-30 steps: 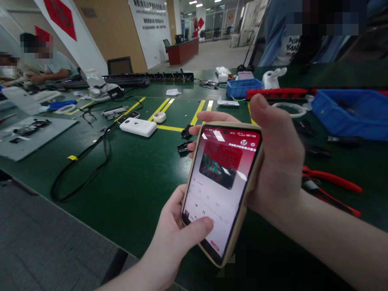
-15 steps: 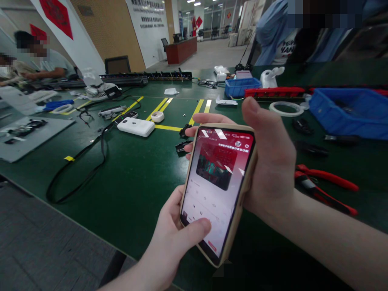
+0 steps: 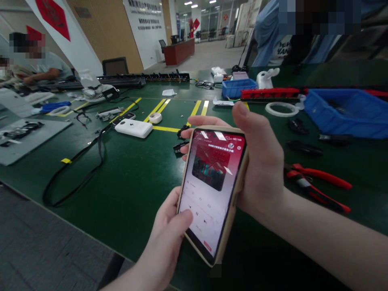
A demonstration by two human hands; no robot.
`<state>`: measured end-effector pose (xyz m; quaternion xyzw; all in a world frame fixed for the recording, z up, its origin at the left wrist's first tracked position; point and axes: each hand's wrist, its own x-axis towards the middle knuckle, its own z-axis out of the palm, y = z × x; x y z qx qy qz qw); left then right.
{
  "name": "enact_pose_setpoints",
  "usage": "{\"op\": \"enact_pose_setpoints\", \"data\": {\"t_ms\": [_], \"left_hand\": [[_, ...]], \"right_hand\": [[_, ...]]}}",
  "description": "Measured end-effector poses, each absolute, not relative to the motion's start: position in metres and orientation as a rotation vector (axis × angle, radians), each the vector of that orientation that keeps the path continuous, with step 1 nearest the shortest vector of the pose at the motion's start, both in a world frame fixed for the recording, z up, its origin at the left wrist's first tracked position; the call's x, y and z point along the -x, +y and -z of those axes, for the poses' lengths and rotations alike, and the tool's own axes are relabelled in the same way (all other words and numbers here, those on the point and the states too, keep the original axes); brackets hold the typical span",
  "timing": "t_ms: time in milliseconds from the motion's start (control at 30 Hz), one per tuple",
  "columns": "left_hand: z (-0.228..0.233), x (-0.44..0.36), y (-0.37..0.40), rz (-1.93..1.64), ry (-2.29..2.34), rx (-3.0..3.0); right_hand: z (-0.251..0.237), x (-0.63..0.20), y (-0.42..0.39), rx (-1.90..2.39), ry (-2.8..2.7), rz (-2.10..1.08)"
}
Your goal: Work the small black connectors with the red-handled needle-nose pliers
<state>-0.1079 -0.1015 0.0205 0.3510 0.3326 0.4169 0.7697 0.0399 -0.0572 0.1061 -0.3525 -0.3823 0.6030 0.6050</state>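
Note:
A smartphone in a tan case is held upright and tilted above the green table, its lit screen showing a music player with a red and dark cover picture. My left hand grips its lower left edge, the thumb lying over the screen's left side near the playback buttons. Around the right edge and behind the phone wraps my right hand. Its thumb points up beside the top corner, and its fingertips show past the left edge. The palm and the parts of the fingers behind the phone are hidden.
Red-handled pliers lie right of my right hand, below a blue bin and a roll of white tape. A white power bank and a looped black strap lie to the left. A person sits at the far left.
My left thumb has shifted left and up across the screen, off the lower middle. The whole view has moved slightly, with the phone and both hands now a little further left.

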Motion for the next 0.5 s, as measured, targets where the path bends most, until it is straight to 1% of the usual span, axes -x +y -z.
{"op": "enact_pose_setpoints", "data": {"t_ms": [133,333,500], "left_hand": [[-0.023,0.112,-0.103,-0.874,0.716,-0.727],[-0.028,0.126,-0.101,-0.818,0.590,-0.740],[-0.026,0.142,-0.093,-0.818,0.612,-0.856]], "right_hand": [[-0.107,-0.041,-0.056,0.835,-0.887,-1.400],[-0.109,-0.043,-0.054,0.801,-0.813,-1.409],[-0.105,-0.040,-0.048,0.820,-0.791,-1.381]]}}
